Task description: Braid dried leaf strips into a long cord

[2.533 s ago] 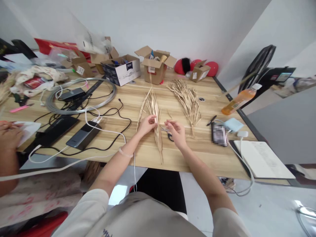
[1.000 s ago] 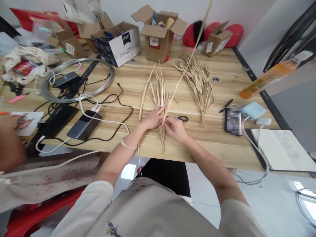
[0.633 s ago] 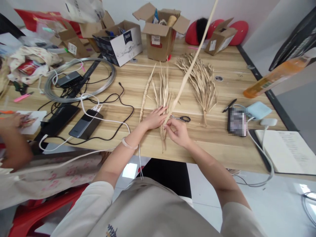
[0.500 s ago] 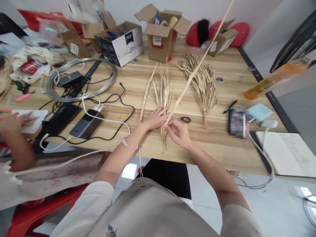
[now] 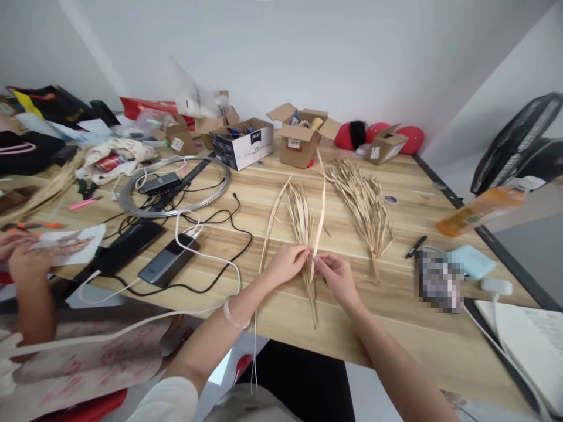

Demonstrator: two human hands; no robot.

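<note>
Left of both grips, a braided length [image 5: 270,230] lies near the left hand [image 5: 289,262], whose fingers are bent over the nearer dry-leaf bundle [image 5: 301,221]; whether they pinch anything cannot be told. Just to their right, a pale strip [image 5: 321,211] rises from the right hand [image 5: 335,274], its thumb and fingertips closed on the lower part, with the fuller leaf bundle [image 5: 361,205] beyond, farther right.

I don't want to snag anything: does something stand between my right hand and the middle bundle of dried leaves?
Only the pale strip pinched in the right hand, along the right of the middle bundle. What lies under that hand is hidden.
</note>
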